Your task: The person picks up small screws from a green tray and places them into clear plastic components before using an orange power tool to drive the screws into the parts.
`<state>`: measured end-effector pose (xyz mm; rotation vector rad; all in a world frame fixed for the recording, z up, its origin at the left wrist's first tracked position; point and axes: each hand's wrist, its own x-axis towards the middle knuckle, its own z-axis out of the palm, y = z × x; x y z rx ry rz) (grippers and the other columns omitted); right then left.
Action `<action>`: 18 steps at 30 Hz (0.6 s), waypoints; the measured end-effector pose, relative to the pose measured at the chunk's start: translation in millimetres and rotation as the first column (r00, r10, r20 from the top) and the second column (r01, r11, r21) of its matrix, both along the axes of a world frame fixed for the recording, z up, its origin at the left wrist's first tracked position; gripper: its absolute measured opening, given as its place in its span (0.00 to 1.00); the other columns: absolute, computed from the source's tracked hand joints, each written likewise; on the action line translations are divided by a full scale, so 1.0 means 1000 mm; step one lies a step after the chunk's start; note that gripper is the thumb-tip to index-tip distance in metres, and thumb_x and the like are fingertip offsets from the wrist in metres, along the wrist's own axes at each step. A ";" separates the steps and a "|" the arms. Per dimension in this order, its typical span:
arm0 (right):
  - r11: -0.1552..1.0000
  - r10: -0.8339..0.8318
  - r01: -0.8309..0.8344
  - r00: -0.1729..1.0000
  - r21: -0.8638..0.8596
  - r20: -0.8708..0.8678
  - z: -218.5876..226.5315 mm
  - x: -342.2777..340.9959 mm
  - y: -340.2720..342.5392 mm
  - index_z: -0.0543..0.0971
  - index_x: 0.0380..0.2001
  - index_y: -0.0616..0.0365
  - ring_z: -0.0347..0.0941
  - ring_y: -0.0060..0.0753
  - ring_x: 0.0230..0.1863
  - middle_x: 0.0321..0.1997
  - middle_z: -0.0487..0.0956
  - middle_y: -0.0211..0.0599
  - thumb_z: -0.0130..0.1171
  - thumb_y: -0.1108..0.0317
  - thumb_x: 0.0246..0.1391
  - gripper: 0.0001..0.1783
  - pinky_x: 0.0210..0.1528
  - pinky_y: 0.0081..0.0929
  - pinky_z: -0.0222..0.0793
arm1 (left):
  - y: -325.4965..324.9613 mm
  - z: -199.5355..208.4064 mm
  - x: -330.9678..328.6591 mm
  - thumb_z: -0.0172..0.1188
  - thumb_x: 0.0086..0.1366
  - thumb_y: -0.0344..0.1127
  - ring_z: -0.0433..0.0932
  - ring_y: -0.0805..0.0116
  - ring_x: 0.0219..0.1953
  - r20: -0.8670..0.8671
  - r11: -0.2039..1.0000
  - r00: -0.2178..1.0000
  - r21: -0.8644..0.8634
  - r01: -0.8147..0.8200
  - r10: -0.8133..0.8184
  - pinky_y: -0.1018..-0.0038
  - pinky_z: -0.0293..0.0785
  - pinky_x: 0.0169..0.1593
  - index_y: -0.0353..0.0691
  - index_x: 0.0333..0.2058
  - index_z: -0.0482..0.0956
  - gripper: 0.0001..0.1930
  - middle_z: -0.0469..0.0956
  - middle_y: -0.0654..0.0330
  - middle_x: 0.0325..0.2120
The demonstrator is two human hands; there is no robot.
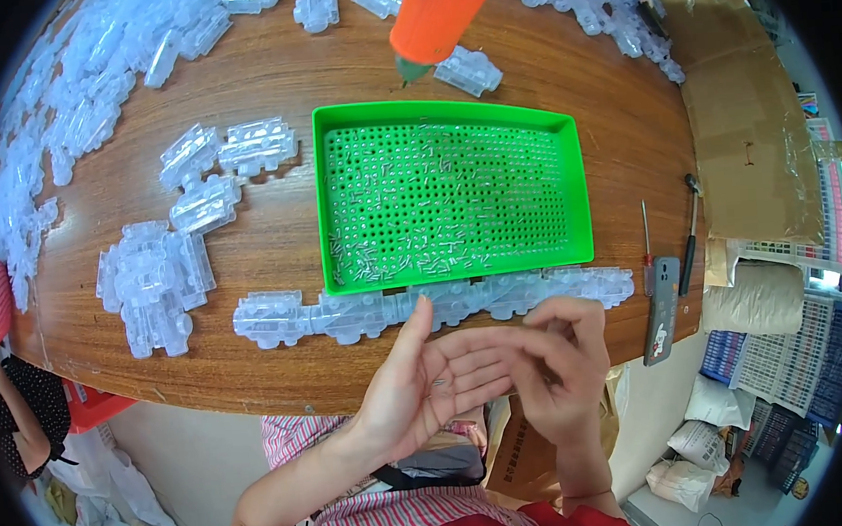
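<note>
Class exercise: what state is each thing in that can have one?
Left hand, open, palm up, holding small metal pieces
Right hand, loosely curled
Green tray, upright, holding scattered pieces
Orange tool, tip downward
Clear parts, lined up or heaped
Grey phone, lying back up
Red-handled screwdriver, lying flat

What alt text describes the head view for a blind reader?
Palm-up left hand, seemingly holding tiny metal pieces, with the right hand beside it. Beyond, clear plastic parts and a green tray holding slender metal pieces lie on a wooden table.
</note>
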<state>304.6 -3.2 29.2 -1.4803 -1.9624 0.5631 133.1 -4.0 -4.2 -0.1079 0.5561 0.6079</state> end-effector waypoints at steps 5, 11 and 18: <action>0.986 0.165 -0.163 0.983 -0.039 0.080 0.010 -0.010 -0.012 0.84 0.34 0.51 0.68 0.32 0.40 0.42 0.75 0.27 0.71 0.70 0.40 0.13 0.42 0.29 0.62 | 0.004 0.000 0.003 0.28 0.68 0.73 0.72 0.63 0.59 0.293 0.999 0.955 -0.010 -0.048 0.049 0.68 0.67 0.63 0.30 0.64 0.60 0.48 0.70 0.49 0.59; 0.984 0.178 -0.180 0.976 0.001 0.122 0.004 -0.015 -0.014 0.84 0.29 0.54 0.67 0.33 0.39 0.39 0.75 0.30 0.74 0.76 0.32 0.15 0.34 0.26 0.65 | 0.007 0.006 0.006 0.28 0.68 0.73 0.73 0.64 0.58 0.247 0.999 0.968 -0.017 -0.041 0.044 0.70 0.69 0.61 0.31 0.66 0.58 0.48 0.70 0.50 0.58; 1.000 0.023 -0.023 0.999 0.004 -0.043 0.000 -0.009 -0.014 0.83 0.30 0.58 0.66 0.32 0.38 0.40 0.72 0.35 0.69 0.76 0.45 0.07 0.36 0.25 0.65 | 0.003 0.003 0.007 0.35 0.74 0.62 0.74 0.69 0.56 -0.033 0.994 0.999 0.110 -0.009 0.012 0.72 0.71 0.59 0.32 0.61 0.66 0.36 0.74 0.53 0.55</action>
